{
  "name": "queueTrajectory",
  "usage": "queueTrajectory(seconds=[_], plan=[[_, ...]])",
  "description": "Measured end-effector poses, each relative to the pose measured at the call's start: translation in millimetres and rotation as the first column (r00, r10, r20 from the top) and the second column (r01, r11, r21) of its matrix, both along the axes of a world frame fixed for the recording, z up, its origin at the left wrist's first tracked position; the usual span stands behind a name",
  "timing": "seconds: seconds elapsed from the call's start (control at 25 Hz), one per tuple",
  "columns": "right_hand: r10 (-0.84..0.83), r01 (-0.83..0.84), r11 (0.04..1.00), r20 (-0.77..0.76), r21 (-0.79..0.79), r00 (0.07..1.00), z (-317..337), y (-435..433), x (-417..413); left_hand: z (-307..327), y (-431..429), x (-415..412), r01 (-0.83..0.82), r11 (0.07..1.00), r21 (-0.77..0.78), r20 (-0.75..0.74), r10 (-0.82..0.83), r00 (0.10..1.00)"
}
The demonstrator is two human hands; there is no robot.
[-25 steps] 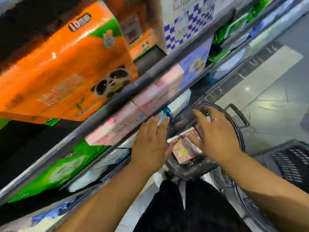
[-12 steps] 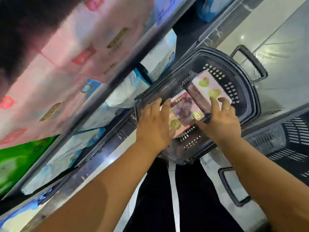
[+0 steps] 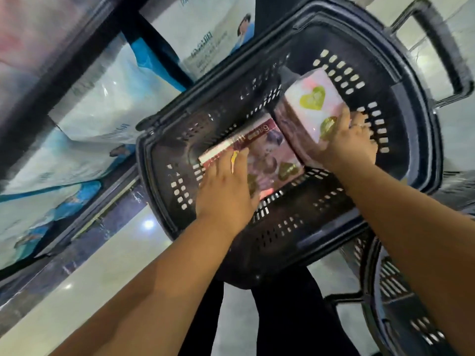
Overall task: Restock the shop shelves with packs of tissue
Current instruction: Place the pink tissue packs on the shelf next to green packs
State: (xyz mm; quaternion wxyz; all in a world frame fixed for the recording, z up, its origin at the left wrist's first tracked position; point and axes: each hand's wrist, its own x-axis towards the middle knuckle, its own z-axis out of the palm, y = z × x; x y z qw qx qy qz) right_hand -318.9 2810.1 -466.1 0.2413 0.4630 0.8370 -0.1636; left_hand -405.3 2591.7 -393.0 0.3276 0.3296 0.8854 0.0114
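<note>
Floor, shelving and basket as carriers

A black perforated shopping basket (image 3: 416, 140) stands on the pale glossy tiled floor (image 3: 108, 273), just beside the low shelf (image 3: 84, 217); a second black basket (image 3: 390, 299) stands on the floor near it. In the first basket lie two pink tissue packs (image 3: 272, 155), touching. Large white-and-blue tissue packs (image 3: 108, 98) fill the shelf beside that basket.

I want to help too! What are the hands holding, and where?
Left hand lies on the near end of a pink tissue pack. Right hand grips the near end of a paler pack.
</note>
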Motion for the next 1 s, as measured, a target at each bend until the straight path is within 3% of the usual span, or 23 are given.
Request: queueTrajectory(seconds=[0.12,0.24,0.4,0.52,0.6,0.68,0.76,0.88,1.0], plan=[[-0.046,0.046,0.999,0.043,0.002,0.998,-9.5,-0.9,-5.3,-14.1,4.0,1.3,-0.013,1.0,-0.004,0.018,0.013,1.0],[-0.117,0.116,0.993,-0.021,-0.034,0.993,-6.1,-3.9,-8.2,-20.6,7.2,-0.7,-0.021,1.0,-0.017,0.022,0.022,1.0],[-0.17,0.17,0.985,-0.178,-0.017,0.969,38.2,-16.7,9.1,-15.5,11.0,0.5,-0.074,0.997,-0.017,0.073,0.075,0.995],[-0.325,0.292,0.946,-0.361,-0.143,0.874,84.5,-11.0,33.8,-7.1,13.9,-1.3,-0.158,0.987,-0.013,0.153,0.158,0.975],[-0.514,0.383,0.853,-0.442,-0.355,0.735,109.2,-7.1,48.1,0.0,17.4,-3.4,-0.3,0.954,0.026,0.235,0.286,0.929],[-0.67,0.374,0.7,-0.379,-0.608,0.638,128.7,-11.1,58.4,11.8,17.3,-8.1,-0.482,0.875,0.042,0.348,0.439,0.828],[-0.738,0.312,0.557,-0.285,-0.77,0.612,142.7,-19.9,65.4,26.5,9.2,-16.6,-0.628,0.778,0.031,0.442,0.553,0.707],[-0.805,0.246,0.369,-0.176,-0.896,0.566,167.9,-36.0,62.9,53.1,-18.7,-32.9,-0.753,0.655,0.065,0.498,0.633,0.593],[-0.797,0.163,0.28,-0.135,-0.946,0.588,203.1,-51.0,54.8,103.8,-53.0,-41.0,-0.81,0.57,0.141,0.528,0.649,0.548]])
